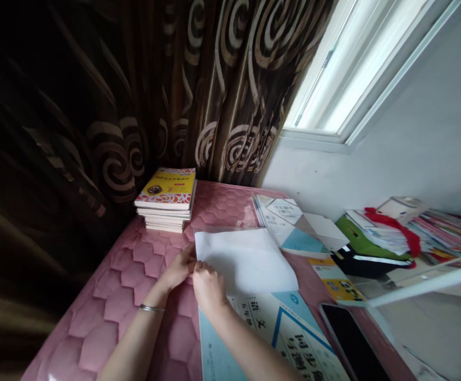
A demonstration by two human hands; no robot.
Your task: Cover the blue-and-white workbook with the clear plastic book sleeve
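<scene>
A white sheet of paper (246,262) lies across the top part of a light blue workbook (262,328) with Chinese print on its cover. At the sheet's left edge, my left hand (180,270) is closed, with its fingertips pinching the edge. My right hand (210,288) is closed on the same edge just nearer to me, its knuckles up. The two hands touch or nearly touch. The exact fingertip contact is partly hidden behind the right hand. A bracelet (151,308) circles my left wrist.
Everything rests on a pink quilted surface (131,296). A stack of books (167,193) with a yellow cover on top stands at the back left. More workbooks (289,225) lie behind the sheet. On the right are a dark phone-like device (353,338), a yellow booklet (339,286) and piled papers (381,233).
</scene>
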